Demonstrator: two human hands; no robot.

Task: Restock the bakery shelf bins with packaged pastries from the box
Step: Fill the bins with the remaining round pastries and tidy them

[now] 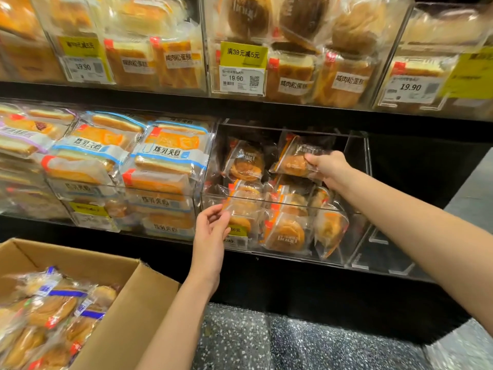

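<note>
One pastry (294, 158) in right hand (326, 165).

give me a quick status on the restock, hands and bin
Right hand grips a packaged pastry over the clear bin. Left hand touches the bin's front, fingers relaxed. Bin part full; cardboard box still stocked. Nothing blocking.

Golden-brown pastries (292, 162) in clear wrappers with red-orange corners, plain brown cardboard box (128, 311), yellow promo tags (243, 54) over white price labels (238, 80), black shelf (266, 110), floor (293, 343) — grey, white-speckled — blue-and-white banded packs (168, 152)
</note>
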